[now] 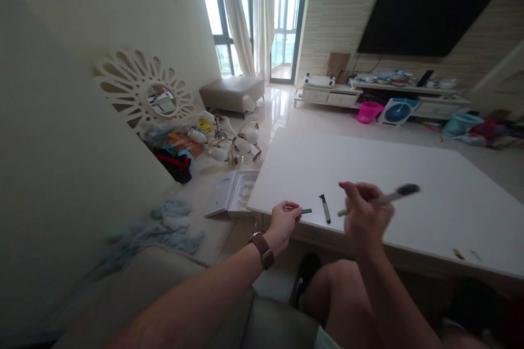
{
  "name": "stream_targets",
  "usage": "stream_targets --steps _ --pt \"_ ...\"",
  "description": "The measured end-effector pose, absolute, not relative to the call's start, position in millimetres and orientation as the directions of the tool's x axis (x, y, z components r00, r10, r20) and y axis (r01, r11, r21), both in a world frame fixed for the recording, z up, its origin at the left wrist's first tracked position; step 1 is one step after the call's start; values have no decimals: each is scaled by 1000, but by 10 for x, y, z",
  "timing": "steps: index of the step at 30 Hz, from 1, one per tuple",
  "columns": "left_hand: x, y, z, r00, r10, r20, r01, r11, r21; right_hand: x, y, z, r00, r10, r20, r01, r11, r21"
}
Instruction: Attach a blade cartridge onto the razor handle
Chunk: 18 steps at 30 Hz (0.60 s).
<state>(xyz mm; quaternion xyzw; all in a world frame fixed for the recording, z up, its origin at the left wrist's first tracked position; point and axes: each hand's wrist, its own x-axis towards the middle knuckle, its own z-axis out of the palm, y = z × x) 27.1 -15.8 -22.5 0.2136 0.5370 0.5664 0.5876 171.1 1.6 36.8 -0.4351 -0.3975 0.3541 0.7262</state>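
Note:
My left hand (285, 222), with a brown-strapped watch on its wrist, pinches a small flat dark-green strip (307, 211) at the near edge of the white table (319, 163). Its exact kind is too small to make out. My right hand (366, 215) is raised over the table, its fingers closed round a brush (391, 197) with a pale handle and a dark, blurred head pointing right. Between my hands a slim grey tool (325, 210) with a black head lies on the tabletop, touched by neither hand.
Small dark bits (458, 254) lie near the table's front right edge. An open white box (233, 193) is on the floor left of the table, with a chandelier (235, 141) behind it. A pink basket (369, 112) stands by the TV cabinet (327, 95).

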Motion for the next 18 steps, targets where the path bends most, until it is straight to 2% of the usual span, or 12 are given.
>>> stream_targets --steps 3,6,11,18 --pt "266 -144 -254 -207 897 -390 -445 269 854 1594 191 243 401 914 58 -421 240 -875" --pt "268 -139 -277 -198 897 -396 -442 279 853 1571 170 135 319 948 7 -480 168 -861" --pt "262 -139 -280 -185 898 -400 -440 288 850 1735 -6 342 202 966 164 -426 237 -873" --pt "260 -147 -268 -165 903 -397 -451 289 845 2290 -297 1228 109 925 363 -335 378 -863"
